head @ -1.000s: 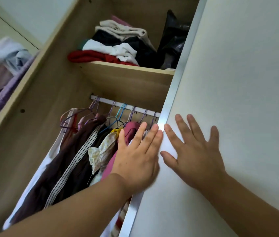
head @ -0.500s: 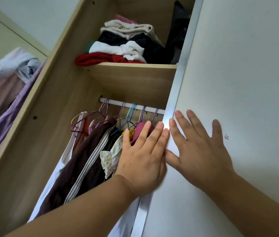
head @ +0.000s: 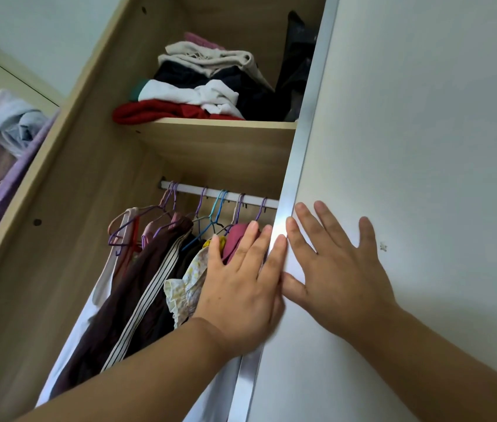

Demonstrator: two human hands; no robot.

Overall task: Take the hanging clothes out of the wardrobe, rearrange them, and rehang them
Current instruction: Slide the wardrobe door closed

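You've got two hands in shot, your left hand (head: 241, 293) and your right hand (head: 341, 284), plus one sliding door (head: 423, 147). One rail (head: 186, 187) inside, and I count roughly seven hanger hooks (head: 203, 197) on it, though a couple overlap so don't quote me. At least five hanging clothes (head: 137, 284) show. One shelf (head: 216, 124) above, one folded pile (head: 198, 95) of about five pieces, and one black item (head: 295, 71) next to it.

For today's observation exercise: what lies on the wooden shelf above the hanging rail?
Folded clothes, red lowest, then white, dark, beige; a black item beside them. The door hides anything further right.
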